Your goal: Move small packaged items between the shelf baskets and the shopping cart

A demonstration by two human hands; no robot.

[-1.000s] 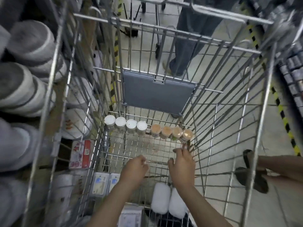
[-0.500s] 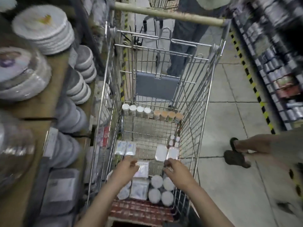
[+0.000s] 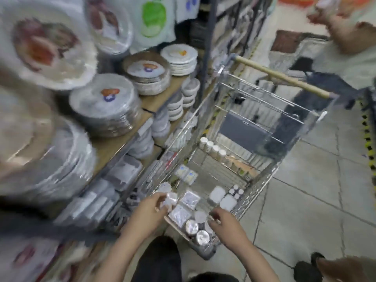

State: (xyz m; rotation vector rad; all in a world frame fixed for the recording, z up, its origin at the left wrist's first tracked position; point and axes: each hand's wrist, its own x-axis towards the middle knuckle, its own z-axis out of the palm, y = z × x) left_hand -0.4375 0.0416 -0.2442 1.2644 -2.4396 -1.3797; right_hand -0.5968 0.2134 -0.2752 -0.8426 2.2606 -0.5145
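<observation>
A: Big swing of the view! A second ago we were looking deep into the silver wire shopping cart (image 3: pixel 262 186); now the wooden shelf (image 3: pixel 158 102) on the left, stacked with wrapped white plates (image 3: pixel 103 104), fills half the picture.

B: And the cart sits right of it, tan handle at the far end, a person in dark trousers (image 3: pixel 317 110) standing beyond.

A: The hands have pulled back from the far row of small white-capped jars (image 3: pixel 212 148) to the near end of the cart.

B: Yes, the left hand (image 3: pixel 151 208) is now curled round a small clear-wrapped white packet (image 3: pixel 169 199), held above the cart's near left corner.

A: So that's a pick, by my reading, bound for the baskets on the left.

B: Likely. The right hand (image 3: pixel 225 221) hangs over the small round foil-topped tubs (image 3: pixel 196 231) at the near right, fingers bent.

A: Holding one?

B: Too blurred; I can't tell whether it grips anything.
</observation>
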